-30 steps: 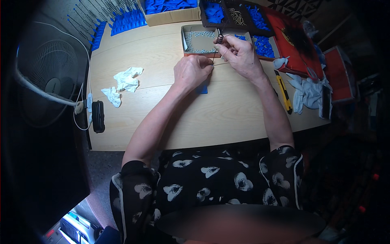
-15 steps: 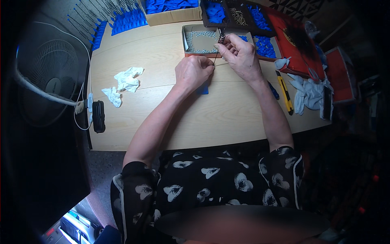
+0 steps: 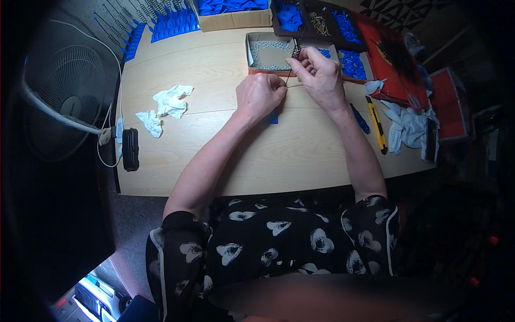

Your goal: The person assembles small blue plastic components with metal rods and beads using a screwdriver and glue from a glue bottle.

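Observation:
My left hand (image 3: 261,96) is closed in a pinch on the lower end of a thin dark rod, low over the table. Above it and to the right, my right hand (image 3: 321,80) grips the upper part of the same rod, where a dark coiled section (image 3: 296,49) shows by the fingertips. The rod stands nearly upright between the two hands. Partly hidden beneath my left wrist lies a flat blue piece (image 3: 272,117). Just beyond my hands sits a shallow cardboard box (image 3: 272,56) with small silvery balls along its sides.
Blue-handled pieces with coiled rods (image 3: 174,27) line the far left edge. A carton of blue parts (image 3: 236,20) and dark trays stand behind. Rightward lie a yellow cutter (image 3: 377,126), a blue tool (image 3: 360,119) and white cloths (image 3: 410,126). Crumpled tissue (image 3: 173,101) lies left, near a fan (image 3: 72,107).
The whole view has shifted slightly, so the table and boxes appear a little further right. Both hands keep their hold on the rod, in nearly the same pose.

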A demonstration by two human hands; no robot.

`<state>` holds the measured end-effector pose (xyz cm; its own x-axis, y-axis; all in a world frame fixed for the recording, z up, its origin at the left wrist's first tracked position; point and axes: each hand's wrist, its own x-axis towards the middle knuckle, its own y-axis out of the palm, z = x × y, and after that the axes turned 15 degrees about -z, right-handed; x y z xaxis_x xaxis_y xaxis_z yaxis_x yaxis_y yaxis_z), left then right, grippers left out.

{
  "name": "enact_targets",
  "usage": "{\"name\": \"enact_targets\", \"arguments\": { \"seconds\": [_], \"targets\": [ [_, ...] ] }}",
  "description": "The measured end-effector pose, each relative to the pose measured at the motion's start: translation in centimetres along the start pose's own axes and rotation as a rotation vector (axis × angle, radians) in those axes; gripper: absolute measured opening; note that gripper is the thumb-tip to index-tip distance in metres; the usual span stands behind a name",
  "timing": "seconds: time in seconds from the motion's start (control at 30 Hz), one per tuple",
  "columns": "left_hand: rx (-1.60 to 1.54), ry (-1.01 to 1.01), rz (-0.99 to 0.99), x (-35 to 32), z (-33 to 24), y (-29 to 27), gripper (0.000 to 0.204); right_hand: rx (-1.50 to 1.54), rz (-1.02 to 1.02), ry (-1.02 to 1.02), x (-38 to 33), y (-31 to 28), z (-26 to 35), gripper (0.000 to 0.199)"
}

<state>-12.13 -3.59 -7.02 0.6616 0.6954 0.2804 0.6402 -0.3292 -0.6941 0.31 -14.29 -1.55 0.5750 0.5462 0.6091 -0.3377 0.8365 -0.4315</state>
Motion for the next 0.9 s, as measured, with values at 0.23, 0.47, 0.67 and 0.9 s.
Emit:
{"name": "enact_targets", "arguments": {
  "seconds": [0.23, 0.47, 0.67, 0.9],
  "targets": [
    [-0.148, -0.025, -0.024, 0.0, 1.5, -2.8, 0.021, 0.014, -0.012, -0.146, 0.6, 0.6, -0.2, 0.018],
    [-0.268, -0.108, -0.152, -0.2, 6.5, -7.7, 0.02, -0.018, 0.052, -0.171, 0.5, 0.8, 0.5, 0.017],
    [-0.22, -0.116, -0.332, -0.8, 8.5, -7.6, 0.014, 0.04, 0.016, -0.12, -0.1, 1.1, 0.7, 0.014],
    [-0.059, 0.03, -0.384, -0.5, 8.8, -7.3, 0.023, 0.009, -0.046, -0.083, -0.3, 1.4, 0.4, 0.014]
  ]
}}
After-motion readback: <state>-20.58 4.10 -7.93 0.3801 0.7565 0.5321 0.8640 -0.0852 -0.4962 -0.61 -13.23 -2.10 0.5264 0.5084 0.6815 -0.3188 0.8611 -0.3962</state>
